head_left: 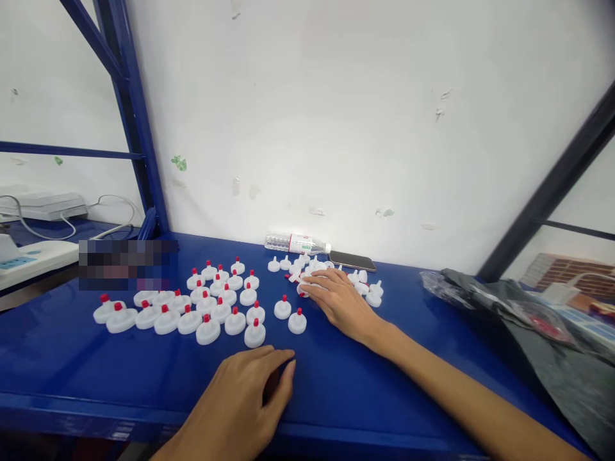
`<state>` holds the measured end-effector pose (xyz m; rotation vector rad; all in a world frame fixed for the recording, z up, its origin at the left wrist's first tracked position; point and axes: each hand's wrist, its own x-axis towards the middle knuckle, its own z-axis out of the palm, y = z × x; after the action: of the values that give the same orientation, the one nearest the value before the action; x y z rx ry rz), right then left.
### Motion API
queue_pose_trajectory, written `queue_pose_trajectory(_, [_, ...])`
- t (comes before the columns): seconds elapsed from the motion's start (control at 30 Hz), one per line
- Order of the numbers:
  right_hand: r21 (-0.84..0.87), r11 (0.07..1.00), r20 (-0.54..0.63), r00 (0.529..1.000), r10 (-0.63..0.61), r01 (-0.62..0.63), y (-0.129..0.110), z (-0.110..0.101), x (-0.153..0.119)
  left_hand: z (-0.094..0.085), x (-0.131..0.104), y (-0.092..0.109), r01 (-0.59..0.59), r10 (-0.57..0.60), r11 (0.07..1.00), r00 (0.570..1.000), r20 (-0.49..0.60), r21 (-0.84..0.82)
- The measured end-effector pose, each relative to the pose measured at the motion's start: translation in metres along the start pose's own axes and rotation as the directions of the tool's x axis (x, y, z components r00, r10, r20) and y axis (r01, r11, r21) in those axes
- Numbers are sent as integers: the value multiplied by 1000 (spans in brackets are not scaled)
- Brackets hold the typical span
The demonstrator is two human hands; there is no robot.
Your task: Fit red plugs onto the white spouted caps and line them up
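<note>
My right hand (341,301) reaches over a pile of white nozzle caps (375,294), its fingers stretched out and lying across some of them. Bits of red show at its fingertips; the caps under the palm are hidden. My left hand (240,397) rests near the table's front edge, fingers loosely bent, thumb tip slightly apart from the index finger, nothing seen between them. Beyond it stand many white nozzle caps with red tips (208,330), upright in a loose group on the left. Two more red-tipped caps (297,322) stand between that group and my right hand.
A clear plastic bottle (300,244) lies against the wall, beside a dark phone (353,260). Grey plastic bags (528,333) cover the right side of the blue table (384,397). A white power strip (38,262) with cables is at the left, near a blue metal post (137,115).
</note>
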<state>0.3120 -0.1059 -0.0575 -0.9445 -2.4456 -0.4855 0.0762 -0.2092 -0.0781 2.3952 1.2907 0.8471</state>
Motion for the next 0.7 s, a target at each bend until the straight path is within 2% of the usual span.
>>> queue_pose_trajectory(0.2, [53,995,-139,987,-81,89,2,-4,-3,-3,1,4,-15,15,1000,1000,-18,17])
queue_pose_trajectory(0.33, [85,995,-161,986,-47,61,0,-15,-3,-4,2,4,-7,8,1000,1000,-11,30])
queue_pose_trajectory(0.43, [169,985,-245,970,-1,44,-8,-28,-4,-3,1,1,21,-21,1000,999,-39,-16])
queue_pose_trajectory(0.5, [216,969,-314,948,-50,122,-21,-38,-7,-3,0,0,38,-44,996,996,-83,-76])
queue_pose_trajectory(0.57, [253,935,-355,923,-149,248,-39,-45,-10,-5,0,1,28,-44,992,990,-135,-123])
queue_pose_trajectory(0.63, [312,887,-361,906,-222,342,-57,-50,-13,-8,0,2,-28,-1,987,984,-177,-161])
queue_pose_trajectory(0.7, [362,849,-354,899,-257,385,-69,-53,-14,-11,1,3,-95,56,975,980,-193,-202])
